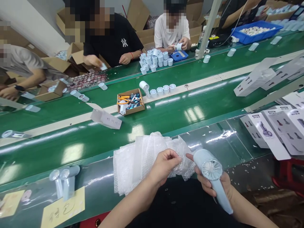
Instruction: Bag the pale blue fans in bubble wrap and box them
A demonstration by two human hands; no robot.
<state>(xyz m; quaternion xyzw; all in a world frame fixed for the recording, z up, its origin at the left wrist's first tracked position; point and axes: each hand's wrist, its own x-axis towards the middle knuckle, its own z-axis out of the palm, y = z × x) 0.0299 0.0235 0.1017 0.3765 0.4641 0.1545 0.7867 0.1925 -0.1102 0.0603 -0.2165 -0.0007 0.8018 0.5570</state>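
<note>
My right hand (pixel 213 186) is wrapped round a light blue handheld fan (pixel 205 158), its round grille facing me and its handle pointing down to the right. My left hand (pixel 163 166) is closed in a pinch at the edge of a clear bubble-wrap bag (pixel 182 152). Under and beside that hand, a fanned stack of bubble-wrap bags (pixel 133 161) lies on the near table. Two more light blue fans (pixel 67 180) lie at the left, partly over a yellow paper sheet (pixel 64 209) with handwriting.
White printed boxes (pixel 268 133) stand at the right. Across the green conveyor (pixel 166 117) are an open white box (pixel 106 118) and a carton (pixel 131 109) of small parts with orange-handled tools. Co-workers sit on the far side near stacked blue housings (pixel 155 60) and a blue tray (pixel 256 36).
</note>
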